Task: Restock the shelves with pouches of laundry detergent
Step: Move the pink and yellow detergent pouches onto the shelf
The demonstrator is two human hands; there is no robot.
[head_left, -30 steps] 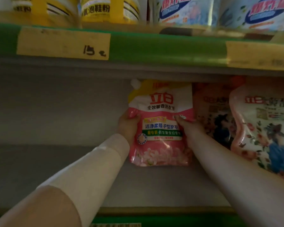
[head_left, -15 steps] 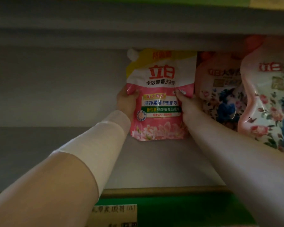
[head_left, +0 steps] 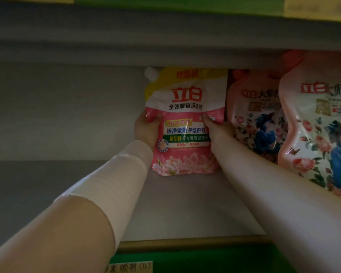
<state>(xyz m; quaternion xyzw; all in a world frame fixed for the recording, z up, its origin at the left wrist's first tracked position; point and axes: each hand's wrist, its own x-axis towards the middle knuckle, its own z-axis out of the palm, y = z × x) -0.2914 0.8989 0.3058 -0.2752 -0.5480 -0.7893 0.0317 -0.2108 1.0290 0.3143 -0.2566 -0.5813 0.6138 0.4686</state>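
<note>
A pink and white detergent pouch [head_left: 185, 107] with a yellow top and a white spout stands upright deep on the grey shelf [head_left: 67, 190]. My left hand [head_left: 146, 131] grips its left edge, thumb across the front. My right hand [head_left: 217, 133] holds its right edge, thumb on the front. The pouch's bottom touches the shelf floor near the back wall.
Two floral pink pouches [head_left: 256, 117] [head_left: 319, 123] stand just right of the held one, the nearer one by my right forearm. The shelf to the left holds nothing. A green price strip [head_left: 195, 261] with a paper label [head_left: 128, 267] runs along the front edge. The upper shelf [head_left: 165, 32] sits low overhead.
The view has dropped, so the upper shelf and its goods have slid out of sight. Both hands keep their grip and the pouch stays upright at the back of the shelf.
</note>
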